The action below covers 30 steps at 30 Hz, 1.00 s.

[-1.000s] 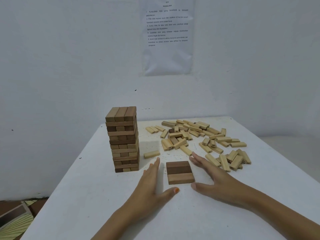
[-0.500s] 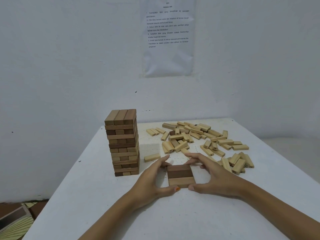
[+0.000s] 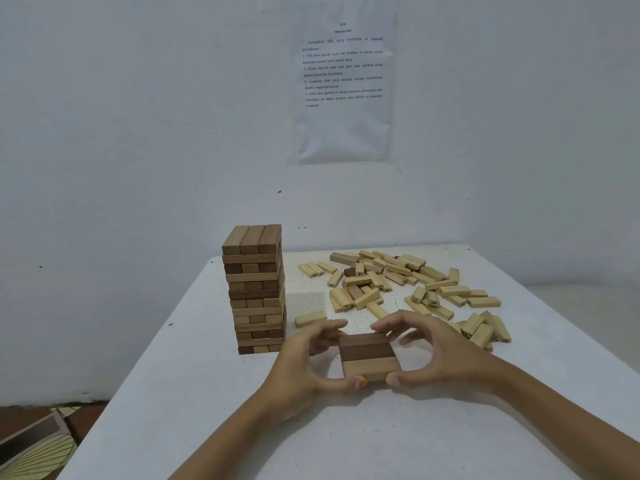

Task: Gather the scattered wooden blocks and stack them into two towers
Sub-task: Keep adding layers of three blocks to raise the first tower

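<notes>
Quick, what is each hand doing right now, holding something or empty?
Left hand: grips the three-block layer from its left.
Right hand: grips the same layer from its right.

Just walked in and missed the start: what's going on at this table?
A person is building block towers on a white table. One tall tower stands at the left. The left hand and right hand grip a flat row of three blocks, two dark and one light, seemingly squaring it as a second tower's base. Many loose blocks lie scattered behind, to the right.
</notes>
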### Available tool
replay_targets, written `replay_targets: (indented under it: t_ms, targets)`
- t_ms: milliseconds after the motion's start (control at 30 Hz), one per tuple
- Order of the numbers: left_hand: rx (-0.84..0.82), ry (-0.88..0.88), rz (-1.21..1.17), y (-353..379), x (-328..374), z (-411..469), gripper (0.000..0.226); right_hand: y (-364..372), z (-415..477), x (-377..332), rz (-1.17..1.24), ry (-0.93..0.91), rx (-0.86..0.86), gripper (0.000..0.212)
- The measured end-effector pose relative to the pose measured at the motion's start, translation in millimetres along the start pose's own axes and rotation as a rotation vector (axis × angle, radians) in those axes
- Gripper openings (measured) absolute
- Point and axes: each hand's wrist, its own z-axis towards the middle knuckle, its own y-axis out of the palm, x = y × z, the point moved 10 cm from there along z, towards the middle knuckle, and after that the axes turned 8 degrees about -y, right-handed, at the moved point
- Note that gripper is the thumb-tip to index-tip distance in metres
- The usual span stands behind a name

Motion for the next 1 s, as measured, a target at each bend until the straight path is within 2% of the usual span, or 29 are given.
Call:
replay_targets:
  t_ms: [500,733,1000]
  targets:
    - [0.148,0.183,0.003,-62,97,-23,0.069,-44,24,-97,0.081,-0.26,0.079,0.055]
    - [0.202,0.211,0.013,-106,122,-18,0.076,-53,59,-130,0.117,-0.328,0.114,0.058]
    - [0.261,0.193,-0.13,-162,123,2,0.081,-46,111,-149,0.223,-0.362,0.213,0.057]
